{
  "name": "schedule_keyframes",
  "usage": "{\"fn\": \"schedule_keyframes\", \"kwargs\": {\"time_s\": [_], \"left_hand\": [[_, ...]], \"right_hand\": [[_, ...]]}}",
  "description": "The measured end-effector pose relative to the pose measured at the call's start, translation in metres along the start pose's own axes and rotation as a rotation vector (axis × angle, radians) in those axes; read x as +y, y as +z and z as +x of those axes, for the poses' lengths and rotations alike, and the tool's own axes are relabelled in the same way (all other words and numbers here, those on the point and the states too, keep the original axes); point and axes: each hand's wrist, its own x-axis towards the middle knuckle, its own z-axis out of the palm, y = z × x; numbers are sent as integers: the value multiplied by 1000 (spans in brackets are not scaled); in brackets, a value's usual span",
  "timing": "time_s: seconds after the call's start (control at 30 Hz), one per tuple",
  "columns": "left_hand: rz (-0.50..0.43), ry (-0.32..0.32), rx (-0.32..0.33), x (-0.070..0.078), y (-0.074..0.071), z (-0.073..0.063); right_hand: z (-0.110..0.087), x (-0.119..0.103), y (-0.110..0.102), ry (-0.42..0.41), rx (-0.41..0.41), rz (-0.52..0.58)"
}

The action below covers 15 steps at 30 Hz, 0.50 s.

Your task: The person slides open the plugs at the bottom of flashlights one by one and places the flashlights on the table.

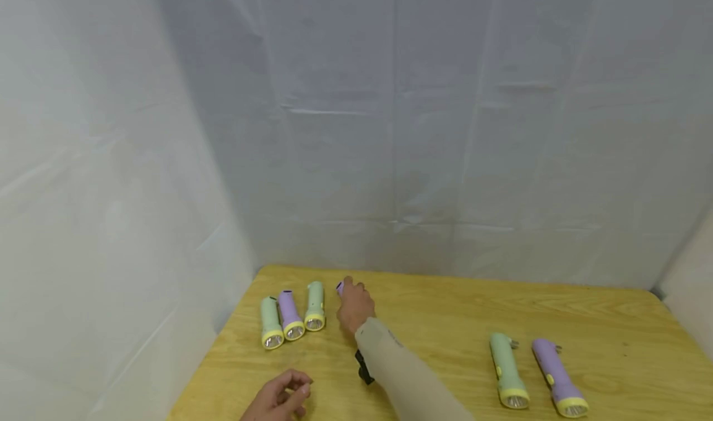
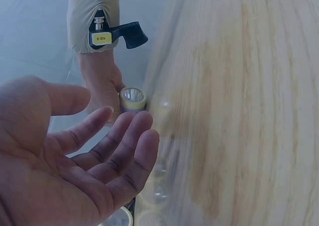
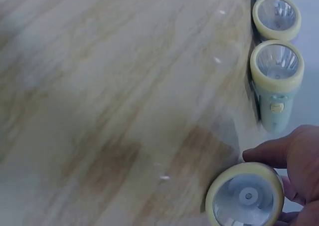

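My right hand point(image 1: 356, 306) grips a purple flashlight point(image 1: 340, 288) at the back left of the table; most of it is hidden by the hand in the head view. Its yellow-rimmed lens point(image 3: 244, 198) faces the right wrist camera, with thumb and fingers around the body. Left of it, side by side, lie a green flashlight point(image 1: 315, 306), a purple flashlight point(image 1: 290, 314) and another green flashlight point(image 1: 270, 323), lenses toward me. My left hand point(image 1: 281, 396) hovers near the front with relaxed, slightly bent fingers and holds nothing.
Two more flashlights, one green point(image 1: 508, 371) and one purple point(image 1: 559, 377), lie apart on the right side of the wooden table point(image 1: 434, 347). Pale sheeting point(image 1: 390, 130) hangs behind the table and along its left side.
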Motion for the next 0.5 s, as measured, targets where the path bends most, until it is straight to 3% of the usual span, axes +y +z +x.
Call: {"fn": "schedule_keyframes", "kwargs": {"time_s": [0.13,0.37,0.5], "left_hand": [[13,8,-16,3,0,3],[40,-11,-16,14,4,11],[70,26,-20,23,7,18]], "right_hand": [[2,5,-5,-4,-28,76],[3,18,-8,-16,2,198],[0,23,-16,-19,-40,317]]}}
